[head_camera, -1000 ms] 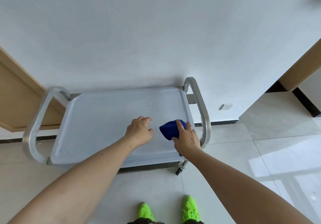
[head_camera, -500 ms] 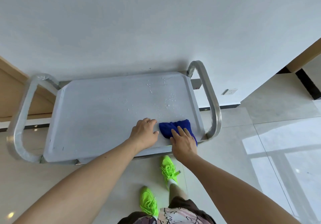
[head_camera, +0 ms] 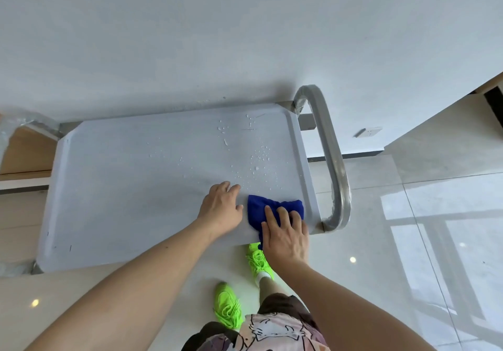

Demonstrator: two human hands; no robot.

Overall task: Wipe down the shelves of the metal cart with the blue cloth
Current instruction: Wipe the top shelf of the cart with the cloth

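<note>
right hand [head_camera: 285, 235]: flat, fingers straight, pressing blue cloth [head_camera: 275, 210], which lies under and beyond the fingertips | left hand [head_camera: 221, 209]: fingers loosely bent, resting on top shelf [head_camera: 122, 192] just left of cloth, holding nothing | water droplets [head_camera: 255, 160]: beyond both hands | cart handle [head_camera: 330, 157]: right of cloth

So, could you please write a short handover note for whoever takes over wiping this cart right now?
Right hand: flat on the blue cloth, pressing it onto the top shelf at the near right corner.
Left hand: resting on the shelf just left of the cloth, fingers relaxed, holding nothing.
Done: cloth is down on the shelf.
Left: water drops sit beyond the cloth towards the far right; wipe those and the rest of the top. Lower shelves are hidden from this view.
</note>
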